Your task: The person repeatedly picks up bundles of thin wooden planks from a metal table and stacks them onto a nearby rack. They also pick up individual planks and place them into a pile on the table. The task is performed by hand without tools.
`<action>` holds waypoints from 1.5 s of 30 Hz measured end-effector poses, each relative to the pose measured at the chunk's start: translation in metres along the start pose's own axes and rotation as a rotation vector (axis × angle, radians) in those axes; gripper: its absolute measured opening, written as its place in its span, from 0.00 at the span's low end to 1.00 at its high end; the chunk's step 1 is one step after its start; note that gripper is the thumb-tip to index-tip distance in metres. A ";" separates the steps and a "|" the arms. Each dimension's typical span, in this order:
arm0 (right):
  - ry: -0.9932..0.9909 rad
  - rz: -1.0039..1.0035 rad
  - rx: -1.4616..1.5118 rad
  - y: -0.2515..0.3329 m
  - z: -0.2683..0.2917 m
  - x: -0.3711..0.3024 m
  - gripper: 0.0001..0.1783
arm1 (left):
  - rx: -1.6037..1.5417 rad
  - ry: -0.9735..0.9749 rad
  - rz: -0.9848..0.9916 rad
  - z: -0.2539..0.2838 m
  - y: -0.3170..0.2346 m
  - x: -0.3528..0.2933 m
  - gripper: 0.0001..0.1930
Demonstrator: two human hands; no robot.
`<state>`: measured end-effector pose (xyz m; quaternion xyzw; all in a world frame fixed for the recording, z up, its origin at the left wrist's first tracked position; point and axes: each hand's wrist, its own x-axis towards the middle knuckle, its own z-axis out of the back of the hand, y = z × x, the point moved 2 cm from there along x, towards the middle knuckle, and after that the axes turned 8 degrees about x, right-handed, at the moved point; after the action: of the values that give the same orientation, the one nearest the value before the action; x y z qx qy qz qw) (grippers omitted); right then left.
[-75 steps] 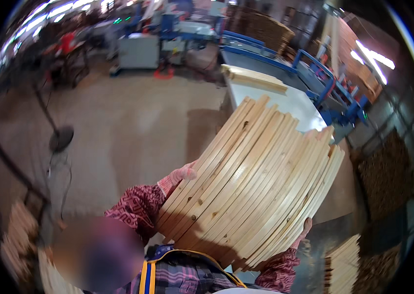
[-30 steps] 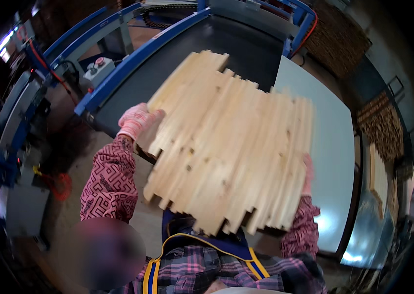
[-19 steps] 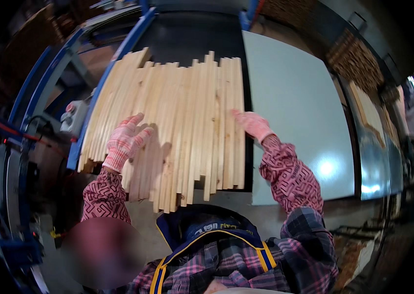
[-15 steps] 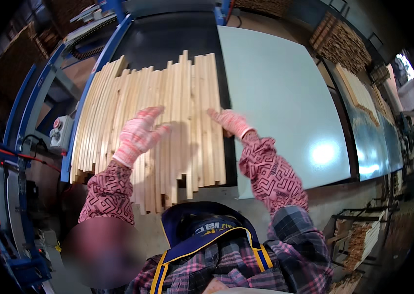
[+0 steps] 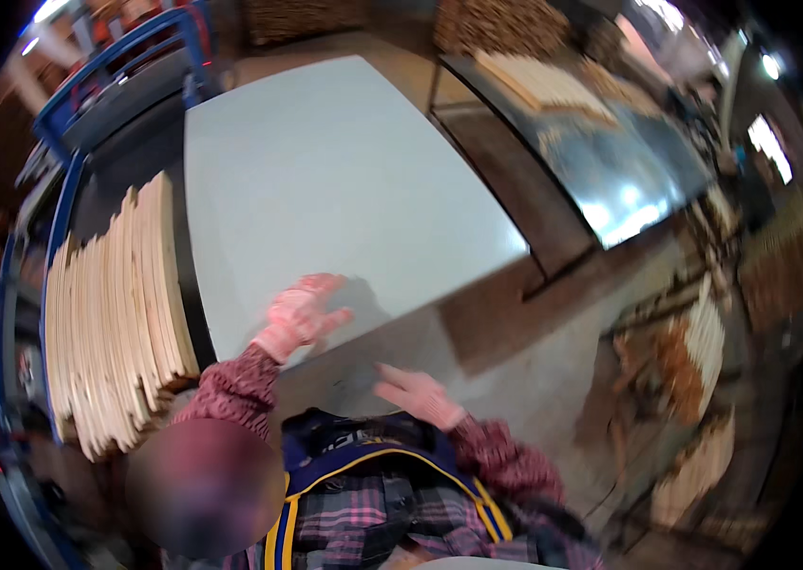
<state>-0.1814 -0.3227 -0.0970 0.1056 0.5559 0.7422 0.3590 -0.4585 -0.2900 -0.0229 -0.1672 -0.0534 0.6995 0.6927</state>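
My left hand (image 5: 302, 315), in a pink and white knit glove, is over the near edge of a pale grey-green tabletop (image 5: 325, 180). Its fingers are spread and nothing is in them. My right hand (image 5: 420, 394), gloved alike, hangs in front of my apron (image 5: 363, 442), past the tabletop's near edge. Its fingers reach out to the left, slightly blurred, and hold nothing. To the left, a row of long pale wooden strips (image 5: 116, 313) lies side by side on a dark surface, their ends uneven, apart from both hands.
A blue machine frame (image 5: 126, 71) borders the strips. Right of the tabletop stands a shiny metal table (image 5: 611, 176) with a wood stack (image 5: 544, 85) on it. At the lower right, racks hold more wood pieces (image 5: 696, 351). Stacked timber (image 5: 497, 24) stands at the back.
My view has turned to the right, so the strips now lie farther left. Both hands have come off the strips; the left is now over the tabletop and the right near my body.
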 end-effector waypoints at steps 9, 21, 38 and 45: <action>-0.941 -0.734 0.473 -0.157 0.072 -0.191 0.33 | 0.305 -0.101 -0.310 -0.043 -0.092 0.142 0.41; -0.766 -0.731 0.388 -0.123 0.073 -0.029 0.33 | 0.374 -0.207 -0.531 -0.040 -0.113 0.366 0.34; -0.697 -1.307 -0.006 -0.431 -0.092 -0.333 0.32 | 0.222 0.843 -0.600 -0.245 -0.321 0.282 0.37; -0.851 -1.098 0.528 -0.386 0.242 -0.292 0.21 | -0.054 0.681 -0.325 -0.268 -0.311 0.315 0.31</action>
<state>0.3234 -0.2836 -0.2870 0.1738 0.5016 0.1928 0.8253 -0.0755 -0.0101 -0.2296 -0.3975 0.1356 0.4832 0.7682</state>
